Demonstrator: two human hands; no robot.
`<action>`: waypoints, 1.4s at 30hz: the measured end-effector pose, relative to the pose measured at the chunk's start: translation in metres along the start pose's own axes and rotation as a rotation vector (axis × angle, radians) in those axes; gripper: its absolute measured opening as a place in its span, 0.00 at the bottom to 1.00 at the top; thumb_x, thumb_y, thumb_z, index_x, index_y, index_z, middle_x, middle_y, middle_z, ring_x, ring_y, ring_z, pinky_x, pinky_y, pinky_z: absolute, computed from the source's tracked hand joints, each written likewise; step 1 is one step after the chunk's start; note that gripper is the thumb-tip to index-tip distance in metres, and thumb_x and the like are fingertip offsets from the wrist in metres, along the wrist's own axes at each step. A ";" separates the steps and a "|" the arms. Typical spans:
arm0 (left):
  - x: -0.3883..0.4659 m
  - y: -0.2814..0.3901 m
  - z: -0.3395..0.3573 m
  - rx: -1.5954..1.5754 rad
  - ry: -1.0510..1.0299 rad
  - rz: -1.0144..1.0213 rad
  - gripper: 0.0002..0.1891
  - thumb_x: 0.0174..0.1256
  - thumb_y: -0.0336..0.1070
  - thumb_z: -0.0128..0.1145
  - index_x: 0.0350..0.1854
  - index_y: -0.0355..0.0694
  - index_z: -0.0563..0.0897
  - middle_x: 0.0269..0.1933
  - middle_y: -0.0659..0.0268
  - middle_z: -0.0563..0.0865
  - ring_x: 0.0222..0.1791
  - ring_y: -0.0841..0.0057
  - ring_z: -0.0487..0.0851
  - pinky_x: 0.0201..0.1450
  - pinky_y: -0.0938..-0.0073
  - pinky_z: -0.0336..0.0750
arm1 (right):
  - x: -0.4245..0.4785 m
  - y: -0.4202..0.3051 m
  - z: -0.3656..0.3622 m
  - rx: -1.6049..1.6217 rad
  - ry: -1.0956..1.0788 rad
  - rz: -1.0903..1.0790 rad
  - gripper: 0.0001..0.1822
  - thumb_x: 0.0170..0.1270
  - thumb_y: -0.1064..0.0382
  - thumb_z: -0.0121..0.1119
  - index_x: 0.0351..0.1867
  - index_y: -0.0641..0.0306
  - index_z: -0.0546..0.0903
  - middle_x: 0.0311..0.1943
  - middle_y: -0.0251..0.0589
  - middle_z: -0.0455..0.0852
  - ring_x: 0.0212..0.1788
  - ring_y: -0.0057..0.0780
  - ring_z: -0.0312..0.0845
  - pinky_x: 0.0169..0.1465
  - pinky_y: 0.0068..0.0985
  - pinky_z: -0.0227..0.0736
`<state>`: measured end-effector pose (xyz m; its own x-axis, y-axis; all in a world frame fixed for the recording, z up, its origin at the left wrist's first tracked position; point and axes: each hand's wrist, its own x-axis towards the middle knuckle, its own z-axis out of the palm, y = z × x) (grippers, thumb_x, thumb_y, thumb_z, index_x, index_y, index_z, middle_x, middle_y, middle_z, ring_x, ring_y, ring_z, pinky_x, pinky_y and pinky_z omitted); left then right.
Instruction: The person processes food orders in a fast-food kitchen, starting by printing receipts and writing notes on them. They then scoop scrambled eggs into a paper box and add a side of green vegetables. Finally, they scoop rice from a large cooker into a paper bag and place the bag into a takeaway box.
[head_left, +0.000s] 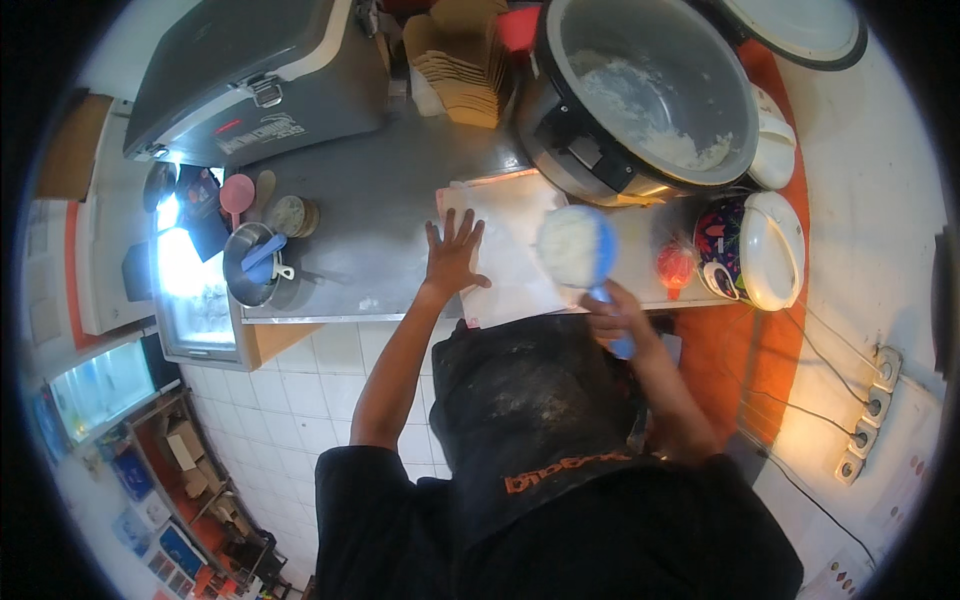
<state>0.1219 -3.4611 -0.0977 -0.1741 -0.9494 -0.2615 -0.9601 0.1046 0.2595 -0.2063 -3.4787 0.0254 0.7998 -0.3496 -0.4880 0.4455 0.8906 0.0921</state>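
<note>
My left hand (455, 257) rests flat with spread fingers on the left side of a stack of white wrapping paper (510, 281) at the counter's front edge. In my right hand (613, 311) is the handle of a blue scoop (604, 244), held over the paper's right edge. White rice (568, 244) fills the scoop's bowl in a rounded mound. Behind it stands a large rice cooker (566, 146) with its lid off or raised. Some rice (675, 146) lies at the bottom and clings to the inner wall of its pot.
Left on the steel counter (360, 195) stand a metal bowl (234, 281) with a blue utensil, a pink scoop (237, 193) and a round container (289, 217). Behind are a grey cooler box (300, 112) and stacked cardboard trays (461, 82). A white-lidded patterned pot (772, 251) and red bag (675, 266) sit right.
</note>
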 end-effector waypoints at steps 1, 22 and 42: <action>0.002 0.001 0.001 -0.023 0.018 0.005 0.68 0.29 0.71 0.75 0.79 0.47 0.60 0.83 0.62 0.52 0.83 0.52 0.41 0.73 0.22 0.40 | 0.021 0.018 0.005 -0.155 0.123 -0.090 0.23 0.81 0.42 0.41 0.63 0.53 0.70 0.20 0.27 0.70 0.12 0.14 0.64 0.15 0.18 0.65; -0.012 -0.016 0.015 -0.157 0.023 0.003 0.67 0.30 0.66 0.77 0.79 0.47 0.59 0.83 0.63 0.48 0.83 0.57 0.36 0.71 0.18 0.35 | 0.139 0.078 -0.034 -2.200 0.892 -0.458 0.40 0.75 0.56 0.52 0.81 0.39 0.44 0.37 0.65 0.86 0.38 0.65 0.85 0.44 0.56 0.77; -0.009 -0.006 0.016 -0.051 -0.014 -0.038 0.70 0.28 0.71 0.75 0.81 0.50 0.55 0.84 0.64 0.45 0.83 0.54 0.34 0.69 0.16 0.39 | 0.124 0.054 -0.067 -2.678 0.811 -0.598 0.36 0.76 0.57 0.49 0.80 0.25 0.49 0.31 0.48 0.81 0.25 0.50 0.84 0.27 0.44 0.80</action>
<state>0.1257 -3.4479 -0.1118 -0.1406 -0.9482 -0.2850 -0.9537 0.0525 0.2960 -0.1099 -3.4544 -0.0878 0.4706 -0.8681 -0.1578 -0.8786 -0.4447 -0.1738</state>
